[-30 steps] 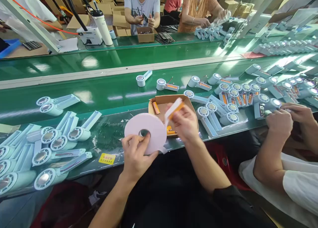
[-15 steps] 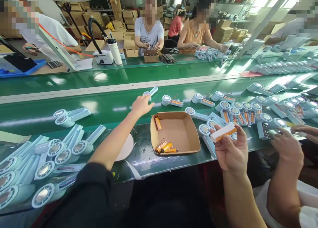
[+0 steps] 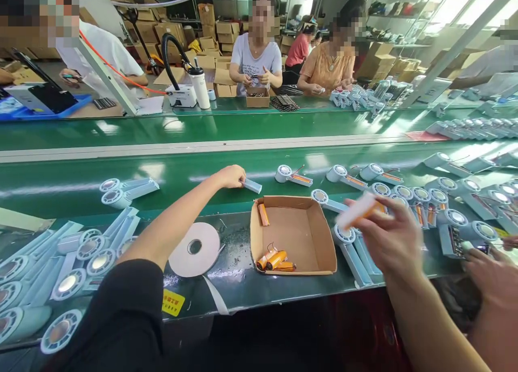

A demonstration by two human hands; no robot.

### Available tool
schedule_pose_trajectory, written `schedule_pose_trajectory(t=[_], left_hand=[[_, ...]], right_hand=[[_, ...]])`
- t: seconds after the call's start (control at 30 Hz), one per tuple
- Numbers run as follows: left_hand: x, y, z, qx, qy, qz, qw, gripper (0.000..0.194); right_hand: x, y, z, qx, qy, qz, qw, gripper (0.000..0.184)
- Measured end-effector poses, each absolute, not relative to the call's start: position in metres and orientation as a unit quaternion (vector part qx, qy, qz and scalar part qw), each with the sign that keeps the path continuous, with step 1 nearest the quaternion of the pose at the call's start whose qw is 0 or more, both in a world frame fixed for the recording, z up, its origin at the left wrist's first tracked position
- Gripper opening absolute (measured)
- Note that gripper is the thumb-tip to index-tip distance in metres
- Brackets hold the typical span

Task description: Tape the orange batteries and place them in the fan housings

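My left hand [image 3: 232,176] reaches onto the green belt, its fingers closed round the head of a light-blue fan housing [image 3: 252,186]. Only the housing's handle shows, pointing right. My right hand [image 3: 394,237] is raised at the right, gripping an orange battery pack [image 3: 358,210] with a white strip of tape along one side; it is slightly blurred. Between my arms, a cardboard box [image 3: 297,226] holds several orange battery packs [image 3: 277,259] in its left part. Beside my left forearm lies a roll of white double-sided tape [image 3: 180,256], its loose end [image 3: 216,295] trailing over the bench edge.
Many light-blue fan housings [image 3: 60,258] are heaped at the left. More housings with batteries in their handles [image 3: 421,212] crowd the right side. A neighbour's hand [image 3: 491,269] works at far right. Across the belt sit co-workers [image 3: 257,64] and a white tumbler [image 3: 199,88].
My left hand has let go of the tape roll, now lying on the bench, and reached forward to grasp a fan housing. My right hand has carried the taped battery pack to the right.
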State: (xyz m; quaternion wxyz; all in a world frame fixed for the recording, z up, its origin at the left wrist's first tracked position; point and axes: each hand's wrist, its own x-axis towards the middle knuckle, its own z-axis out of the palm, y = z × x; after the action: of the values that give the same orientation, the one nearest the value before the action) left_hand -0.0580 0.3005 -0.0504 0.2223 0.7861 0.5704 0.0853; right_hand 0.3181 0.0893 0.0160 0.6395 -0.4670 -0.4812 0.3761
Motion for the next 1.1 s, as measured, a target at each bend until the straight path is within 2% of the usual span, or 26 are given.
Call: schedule_pose_trajectory(t=[0.1,0.17,0.27,0.33,0.43,0.63,0.77,0.87,1.0,1.1], left_hand=[[-0.064,0.297,-0.045,0.810,0.513,0.077,0.273,0.007],[-0.063,0.295,-0.045,0.808,0.509,0.096,0.281,0.013],[-0.055,0.293,-0.054,0.786,0.539,0.144,0.266,0.025],[-0.049,0.293,-0.061,0.771,0.560,0.168,0.254,0.025],[-0.042,0.296,-0.069,0.758,0.573,0.181,0.254,0.023],[-0.035,0.305,-0.070,0.743,0.582,0.180,0.279,0.031],[-0.029,0.308,-0.071,0.733,0.593,0.165,0.289,0.032],[-0.023,0.309,-0.067,0.732,0.599,0.146,0.289,0.034],[-0.011,0.302,-0.051,0.734,0.611,0.128,0.265,0.035],[0.000,0.283,-0.035,0.728,0.630,0.125,0.239,0.036]], right_hand=[[0.256,0.161,0.016,-0.444,-0.613,0.397,0.520,0.050],[0.217,0.205,0.009,-0.459,-0.689,0.378,0.413,0.039],[0.179,0.245,-0.006,-0.485,-0.783,0.296,0.253,0.030],[0.168,0.256,-0.015,-0.490,-0.824,0.232,0.166,0.031],[0.162,0.259,-0.024,-0.492,-0.847,0.179,0.090,0.033],[0.147,0.262,-0.027,-0.487,-0.862,0.134,-0.040,0.041],[0.135,0.264,-0.025,-0.486,-0.858,0.124,-0.108,0.040],[0.130,0.262,-0.018,-0.495,-0.850,0.128,-0.126,0.038],[0.128,0.254,-0.002,-0.523,-0.836,0.138,-0.091,0.034],[0.131,0.241,0.006,-0.529,-0.836,0.146,-0.029,0.023]])
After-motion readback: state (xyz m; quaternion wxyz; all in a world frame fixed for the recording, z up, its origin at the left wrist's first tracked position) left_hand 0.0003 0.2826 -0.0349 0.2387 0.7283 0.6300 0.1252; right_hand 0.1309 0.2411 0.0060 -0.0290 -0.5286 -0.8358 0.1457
